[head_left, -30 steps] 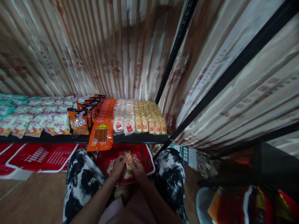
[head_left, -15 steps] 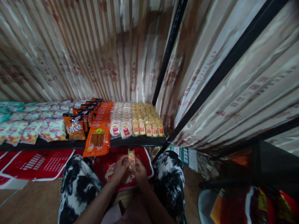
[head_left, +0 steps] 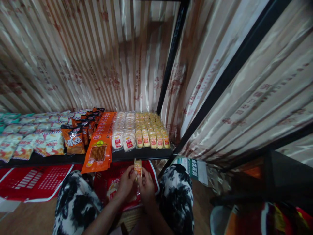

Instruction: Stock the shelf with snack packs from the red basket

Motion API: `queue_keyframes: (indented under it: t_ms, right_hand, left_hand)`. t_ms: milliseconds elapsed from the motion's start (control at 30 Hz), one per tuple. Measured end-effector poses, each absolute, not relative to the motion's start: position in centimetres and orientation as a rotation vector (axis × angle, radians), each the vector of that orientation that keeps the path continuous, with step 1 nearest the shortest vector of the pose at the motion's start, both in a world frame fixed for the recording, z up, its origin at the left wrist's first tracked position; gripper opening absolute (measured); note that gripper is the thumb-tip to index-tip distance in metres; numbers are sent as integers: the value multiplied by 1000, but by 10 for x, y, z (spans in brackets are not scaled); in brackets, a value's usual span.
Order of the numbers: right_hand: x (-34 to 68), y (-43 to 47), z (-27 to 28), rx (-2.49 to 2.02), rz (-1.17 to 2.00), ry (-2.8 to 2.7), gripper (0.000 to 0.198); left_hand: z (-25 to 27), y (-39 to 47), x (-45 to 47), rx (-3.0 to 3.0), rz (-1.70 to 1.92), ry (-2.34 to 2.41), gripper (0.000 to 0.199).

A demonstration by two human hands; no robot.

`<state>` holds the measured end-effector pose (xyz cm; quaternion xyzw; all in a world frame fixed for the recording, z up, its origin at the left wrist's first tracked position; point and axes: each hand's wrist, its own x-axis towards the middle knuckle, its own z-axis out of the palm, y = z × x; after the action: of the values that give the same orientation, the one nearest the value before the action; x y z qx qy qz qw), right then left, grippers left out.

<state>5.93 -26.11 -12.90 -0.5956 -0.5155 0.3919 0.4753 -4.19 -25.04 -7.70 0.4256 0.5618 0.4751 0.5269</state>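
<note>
My left hand [head_left: 126, 182] and my right hand [head_left: 146, 184] together hold a small yellow snack packet [head_left: 138, 166] upright, just below the front edge of a black shelf [head_left: 144, 153]. Both hands hover over a red plastic basket [head_left: 153, 174] between my knees, with more packets in it. On the shelf above lie rows of the same yellow packets [head_left: 152, 130], round white packets [head_left: 123, 135], orange flat packs [head_left: 97, 151] and dark orange bags [head_left: 72, 139].
White and green snack bags [head_left: 26, 137] fill the shelf's left part. Red baskets [head_left: 31, 179] lie on the floor at left. Black shelf posts [head_left: 171, 55] rise beside a striped curtain. A green-printed box [head_left: 193, 166] and colourful packs [head_left: 266, 218] sit at right.
Both hands lifted the yellow packet out of the red basket up toward the shelf's front edge. The camera tilted a little, so the shelf sits lower in view.
</note>
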Motion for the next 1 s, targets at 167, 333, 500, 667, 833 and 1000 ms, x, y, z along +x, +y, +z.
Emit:
queue_keyframes:
  t_ms: [167,333,500,667,833,1000]
  right_hand:
    - [62,-259,-131,-1446,721,-1272,42]
    - [67,-257,-122,-1489,668,-1308,46]
    - [73,-251,-97,-1597,705,-1301,52]
    - [80,-238,-75,-1532,666,-1333,33]
    - [88,-222,-66,-1510,654,-1371,29]
    - [94,-211,-67,-1464,586,-1424,31]
  left_hand:
    - [-75,-248,-37,1097,1158,1363,36]
    - [-74,-246,-34,1176,1165,1376,28]
    - [-67,-238,-28,1238,1185,1388,23]
    - [-60,-226,-20,1269,1211,1394,24]
    - [-52,-213,-11,1351,1280,1473,26]
    - [-50,-199,-5,1396,1320,1488,28]
